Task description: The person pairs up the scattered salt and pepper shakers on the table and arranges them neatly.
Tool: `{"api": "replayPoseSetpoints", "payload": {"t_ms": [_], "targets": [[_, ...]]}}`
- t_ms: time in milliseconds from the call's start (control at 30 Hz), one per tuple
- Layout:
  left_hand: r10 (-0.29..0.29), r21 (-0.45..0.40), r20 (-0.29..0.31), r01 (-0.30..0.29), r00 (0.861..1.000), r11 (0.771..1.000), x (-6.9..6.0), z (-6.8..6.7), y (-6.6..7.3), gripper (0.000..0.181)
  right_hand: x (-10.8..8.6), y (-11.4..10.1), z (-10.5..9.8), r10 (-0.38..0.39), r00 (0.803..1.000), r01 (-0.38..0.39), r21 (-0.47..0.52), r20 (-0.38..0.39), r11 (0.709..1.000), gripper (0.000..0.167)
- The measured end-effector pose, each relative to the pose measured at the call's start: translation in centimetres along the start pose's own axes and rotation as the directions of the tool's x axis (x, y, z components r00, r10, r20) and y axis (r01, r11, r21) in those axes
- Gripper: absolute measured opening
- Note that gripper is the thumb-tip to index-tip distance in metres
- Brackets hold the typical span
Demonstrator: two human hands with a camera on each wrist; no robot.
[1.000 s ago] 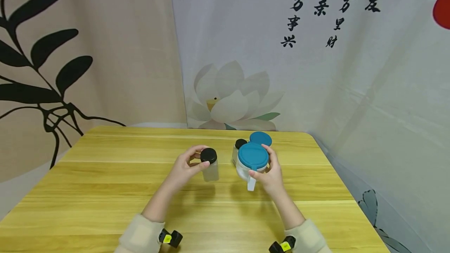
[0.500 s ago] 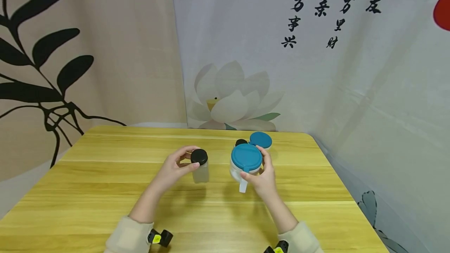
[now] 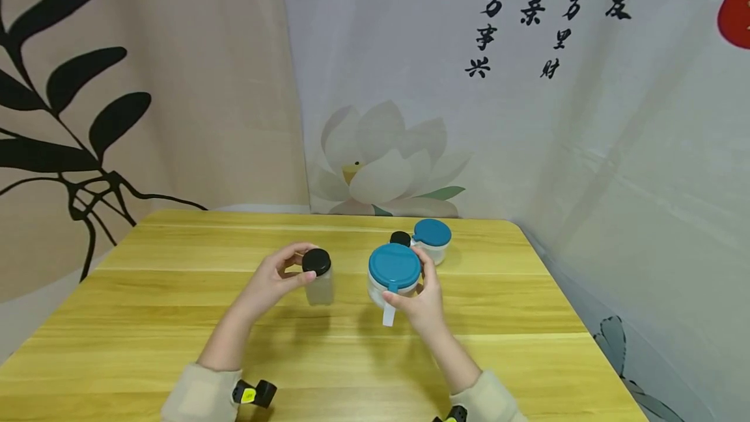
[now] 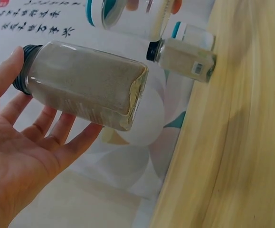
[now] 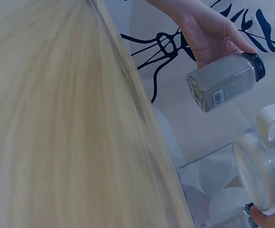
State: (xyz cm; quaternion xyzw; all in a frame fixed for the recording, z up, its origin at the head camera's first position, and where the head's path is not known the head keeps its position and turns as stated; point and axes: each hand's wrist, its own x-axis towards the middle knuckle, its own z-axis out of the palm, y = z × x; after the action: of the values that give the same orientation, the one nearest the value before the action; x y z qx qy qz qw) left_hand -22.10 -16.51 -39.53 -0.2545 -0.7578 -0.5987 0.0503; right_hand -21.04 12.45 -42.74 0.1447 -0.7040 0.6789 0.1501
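My left hand (image 3: 266, 282) grips a clear square bottle (image 3: 319, 288) with a black screw cap, thumb and fingers near the cap. The left wrist view shows this bottle (image 4: 87, 80) raised off the table, its walls see-through. To the right, my right hand (image 3: 424, 305) holds a round clear jar (image 3: 395, 267) with a blue lid and a white handle, its thumb at the near side. At the lower right of the right wrist view, the jar's pale base (image 5: 256, 171) and white handle (image 5: 274, 121) show; most of that hand is out of frame.
Behind the held jar stand a second black-capped bottle (image 3: 401, 238), mostly hidden, and another blue-lidded jar (image 3: 432, 234). They are near the far edge of the wooden table (image 3: 176, 266). A printed curtain (image 3: 234, 83) hangs behind the table.
Both hands have moved left, carrying the bottle and the jar with them. More of the blue-lidded jar at the back has come into sight.
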Motion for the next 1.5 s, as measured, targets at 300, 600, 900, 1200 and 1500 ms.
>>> {"api": "replayPoseSetpoints", "payload": {"t_ms": [300,600,900,1200,1500], "targets": [[-0.023,0.013,-0.004,0.023,1.000,1.000,-1.1,-0.8,-0.2,0.039,-0.7,0.3,1.3,-0.029,1.000,0.029,0.020,-0.011,0.999,0.089],[-0.037,0.025,-0.007,0.037,0.999,0.999,-2.5,-2.0,-0.5,0.040,-1.3,0.1,2.8,-0.048,0.999,0.048,-0.006,-0.010,0.999,0.091],[-0.027,0.045,-0.014,0.028,1.000,0.999,-3.8,-3.2,-0.8,0.039,-1.8,0.3,4.3,-0.026,0.999,0.026,-0.024,-0.022,0.999,0.091],[-0.040,0.055,-0.019,0.041,0.999,0.998,-4.4,-4.3,-1.1,0.040,-2.1,0.1,5.6,-0.026,1.000,0.026,-0.005,-0.009,1.000,0.089],[-0.038,0.076,-0.019,0.040,0.999,0.996,-4.8,-5.5,-0.8,0.040,-2.3,-0.1,6.5,-0.010,1.000,0.010,0.016,0.019,1.000,0.089]]}}
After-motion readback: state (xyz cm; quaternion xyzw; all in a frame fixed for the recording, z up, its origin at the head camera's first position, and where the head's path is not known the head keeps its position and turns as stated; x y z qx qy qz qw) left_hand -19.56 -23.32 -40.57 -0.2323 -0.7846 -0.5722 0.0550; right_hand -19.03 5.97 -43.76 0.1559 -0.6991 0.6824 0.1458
